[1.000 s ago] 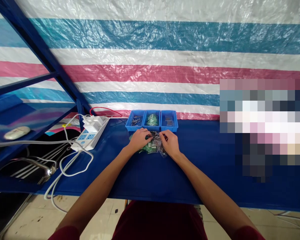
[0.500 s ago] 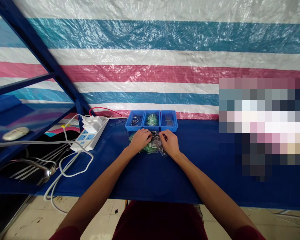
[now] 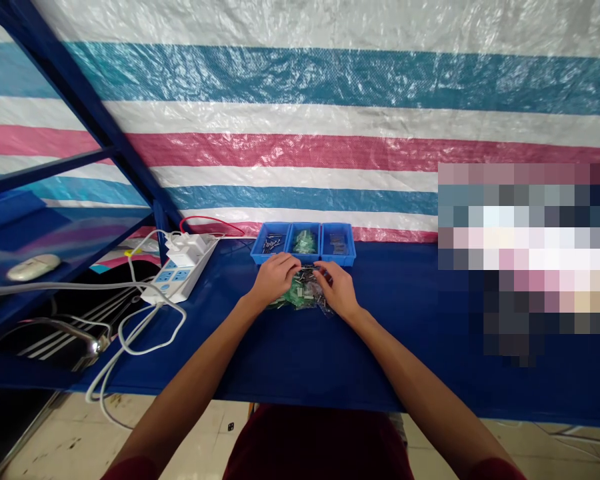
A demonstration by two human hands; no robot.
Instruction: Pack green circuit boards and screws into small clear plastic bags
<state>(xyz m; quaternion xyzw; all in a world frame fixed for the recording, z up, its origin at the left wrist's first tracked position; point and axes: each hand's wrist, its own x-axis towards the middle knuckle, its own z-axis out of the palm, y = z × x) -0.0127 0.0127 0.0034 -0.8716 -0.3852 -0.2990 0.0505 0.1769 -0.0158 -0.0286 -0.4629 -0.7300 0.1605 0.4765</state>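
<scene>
My left hand (image 3: 277, 276) is over the left side of a mixed pile, its fingers pinched together. Across from it my right hand (image 3: 337, 287) curls in, thumb and fingertips drawn close. A thin, dark screw-like piece shows between the two sets of fingertips; whether either hand grips it is hidden. Beneath them lie green packets (image 3: 294, 293), clear plastic bags (image 3: 311, 291) and loose metal screws. Just behind the hands stand three joined blue bins: the left bin (image 3: 263, 259) has screws, the middle bin (image 3: 304, 257) green packets, the right bin (image 3: 339, 260) clear small bags.
A white power strip (image 3: 173, 283) with plugged-in chargers and looping white cables (image 3: 153, 347) sits left on the blue table (image 3: 310, 367). A blue metal frame (image 3: 80, 100) and a mouse (image 3: 34, 267) are further left. A striped tarp (image 3: 300, 150) hangs behind. The right side is pixelated.
Both hands have risen slightly toward the bins, and the left has shifted a little left. More of the pile's green packets shows between them. The view has tilted slightly.
</scene>
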